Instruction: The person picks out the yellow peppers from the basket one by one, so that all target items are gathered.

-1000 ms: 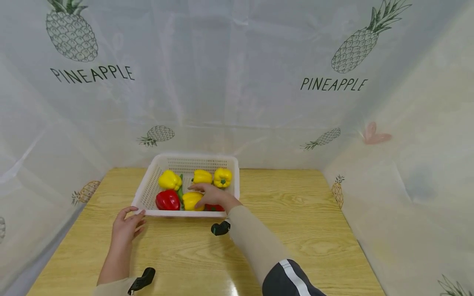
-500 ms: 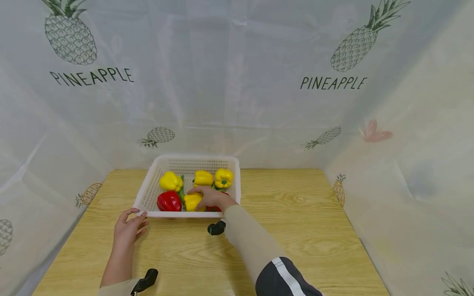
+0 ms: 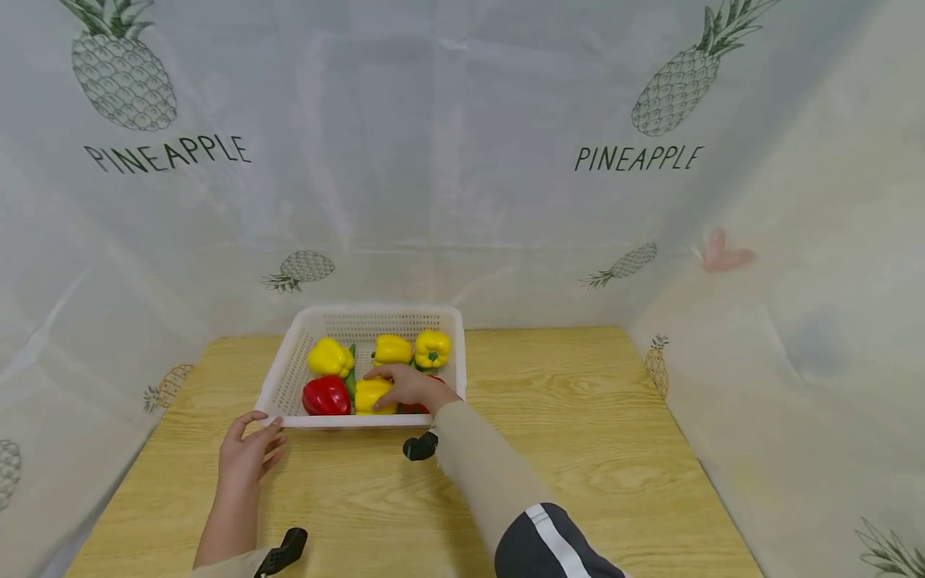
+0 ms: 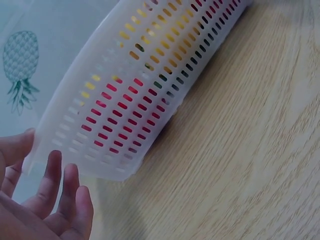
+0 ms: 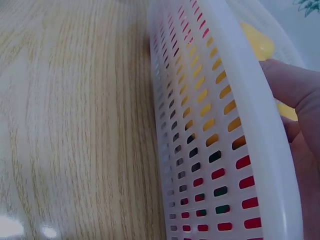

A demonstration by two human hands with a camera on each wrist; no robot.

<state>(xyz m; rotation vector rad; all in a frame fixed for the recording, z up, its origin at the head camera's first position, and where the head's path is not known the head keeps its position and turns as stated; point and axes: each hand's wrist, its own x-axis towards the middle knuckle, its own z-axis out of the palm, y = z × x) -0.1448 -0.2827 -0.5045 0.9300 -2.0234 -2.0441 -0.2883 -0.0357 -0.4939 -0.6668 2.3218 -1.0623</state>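
In the head view, a white plastic basket [image 3: 340, 421] holds bell peppers. My right hand [image 3: 412, 387] reaches in over its front rim and grips the front yellow bell pepper [image 3: 368, 397], thumb and fingers on either side. At the basket's front left corner, my left hand [image 3: 243, 453] holds the rim; its other fingers [image 4: 71, 185] hang loosely below in the left wrist view. Left of the gripped pepper lies a red bell pepper [image 3: 327, 396]. Another red pepper [image 3: 412, 409] is mostly hidden under my right hand.
Behind, the basket has yellow bell peppers at left [image 3: 330, 357], centre [image 3: 393, 350] and right [image 3: 432, 349], plus a slim green pepper [image 3: 351, 379]. It stands at the far edge of the wooden table [image 3: 578, 449]. A pineapple-print curtain [image 3: 448, 160] hangs behind and along both sides.
My right hand settles slightly lower and closer round the front yellow bell pepper. My left hand stays at the basket corner. The head view shifts a little.
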